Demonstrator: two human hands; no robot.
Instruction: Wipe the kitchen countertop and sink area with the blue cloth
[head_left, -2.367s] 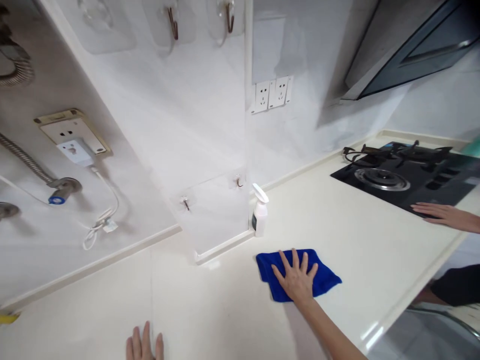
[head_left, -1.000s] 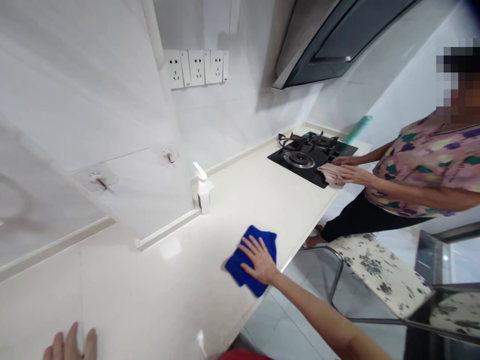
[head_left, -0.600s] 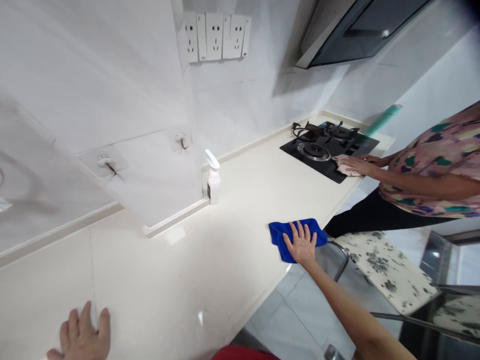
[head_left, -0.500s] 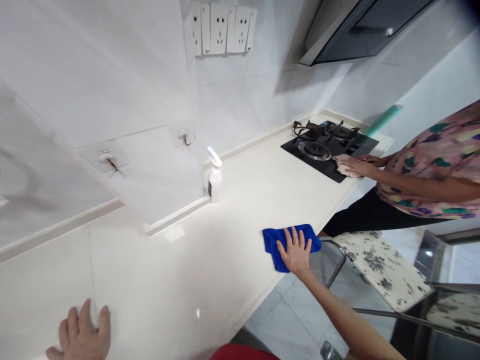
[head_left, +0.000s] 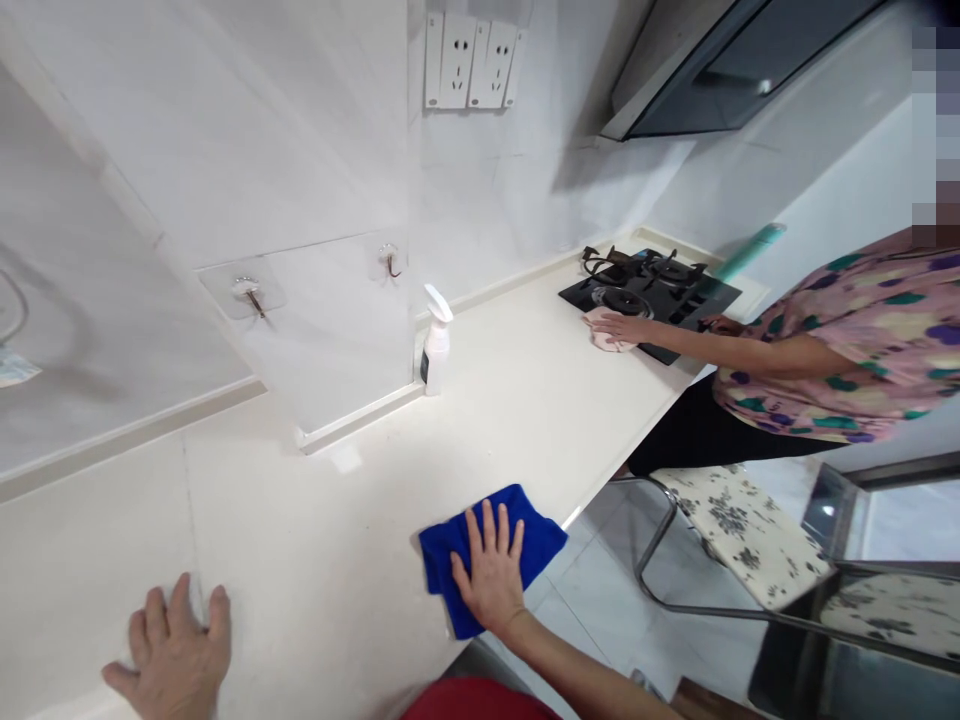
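My right hand (head_left: 491, 572) lies flat, fingers spread, on a blue cloth (head_left: 450, 555) at the front edge of the cream countertop (head_left: 315, 540). My left hand (head_left: 174, 662) rests flat on the countertop at the lower left, fingers apart, holding nothing. A white spray bottle (head_left: 435, 340) stands upright by the wall corner, well beyond the cloth.
Another person in a flowered top (head_left: 825, 345) stands at the right, one hand pressing a pink cloth (head_left: 604, 330) beside the black gas hob (head_left: 649, 290). A flowered chair (head_left: 739, 530) stands below the counter edge. Wall sockets (head_left: 469, 60) and a range hood (head_left: 720, 60) hang above.
My right hand has slid the blue cloth left and toward me along the counter's front edge. The other person's hand with the pink cloth has moved left off the hob.
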